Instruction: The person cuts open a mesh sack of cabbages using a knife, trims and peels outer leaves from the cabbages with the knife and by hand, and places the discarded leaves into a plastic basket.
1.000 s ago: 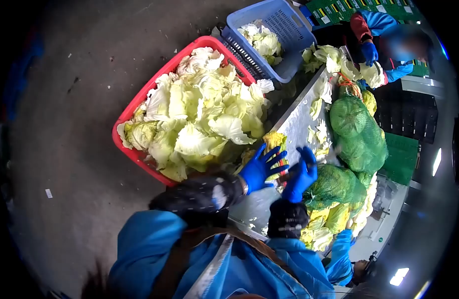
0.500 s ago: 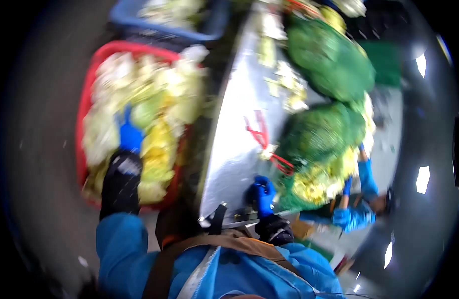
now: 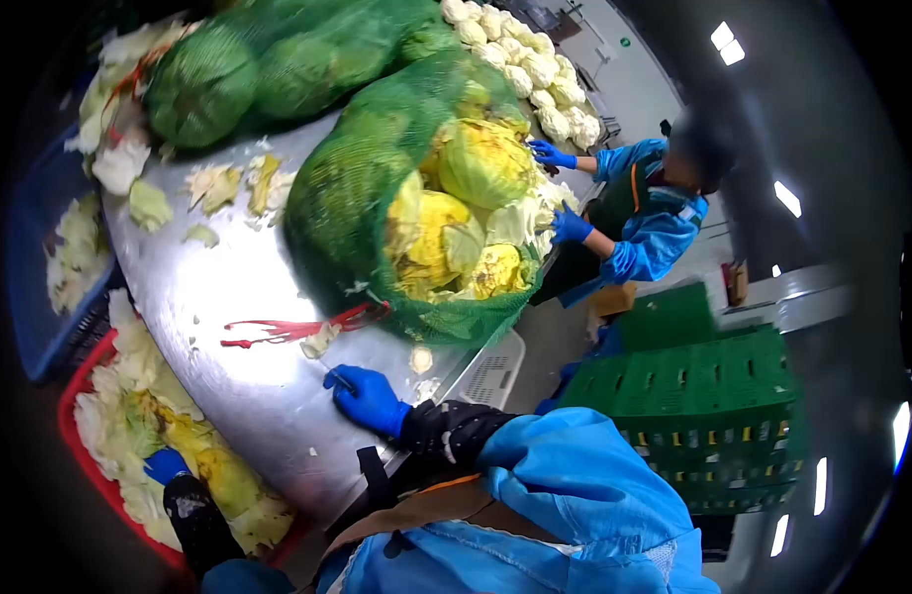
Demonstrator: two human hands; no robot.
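Low at the left of the frame, the left hand (image 3: 166, 465) reaches into a red basket (image 3: 72, 421) heaped with loose cabbage leaves (image 3: 159, 510). Its fingers are partly lost among yellowed greenery, so whether they grip anything cannot be told. Below the middle of the frame, the right hand (image 3: 370, 401) is closed around a thin tool (image 3: 341, 379), possibly a knife, just over the metal table (image 3: 208, 297).

At the centre, an open green net bag (image 3: 352, 158) rests on the table, its mouth full of yellowish cabbages (image 3: 485, 163) with their outer leaves on. Red straps (image 3: 268, 329) trail from it onto the metal, and leaf scraps (image 3: 213, 186) lie beyond. Filled netting (image 3: 200, 94) stretches across the upper left.

The work looks partway along. Leaves fill much of the red basket, and more lie in the blue basket (image 3: 30, 297) at the left edge, while pale, clean-looking heads (image 3: 540, 69) sit together at the top. The cabbages in the open bag and those inside the other netting seem to be what is left. Right of centre, a co-worker (image 3: 649, 262) has both gloved hands at the bag's far side.
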